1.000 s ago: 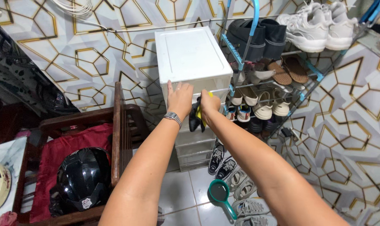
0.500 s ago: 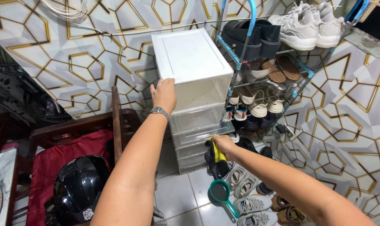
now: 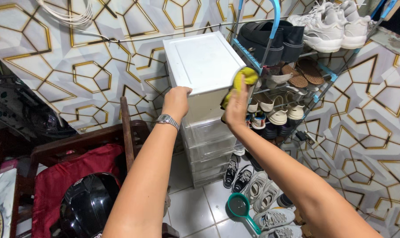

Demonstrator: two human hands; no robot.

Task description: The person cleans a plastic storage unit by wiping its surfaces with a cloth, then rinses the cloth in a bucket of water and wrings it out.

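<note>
While both arms reach forward from the bottom edge, I see my left hand (image 3: 176, 101) set on the front left corner of the drawer tower (image 3: 203, 61), the fingers curled down over the edge of its white top, clamped on that rim. A metal watch (image 3: 167, 120) sits on that wrist, and the forearm runs up almost straight from below. My right hand (image 3: 236, 108) is raised to the tower's front right corner, wrist bent back, palm toward the plastic; the fingers are spread loosely and press a yellow cloth (image 3: 243, 79) against the corner, so the cloth bunches above the fingertips, held rather than gripped tight. A darker part of the cloth hangs below the palm, though I cannot tell how far.

The tower stands against the patterned wall with clear drawers stacked beneath its lid. Just to its right is a shoe rack (image 3: 296, 75) with pairs on every shelf, white sneakers (image 3: 336, 24) on top. On the floor lie more shoes and a green scoop (image 3: 241, 208). At lower left a black helmet (image 3: 85, 205) rests on a red-cushioned wooden chair (image 3: 54, 176)
</note>
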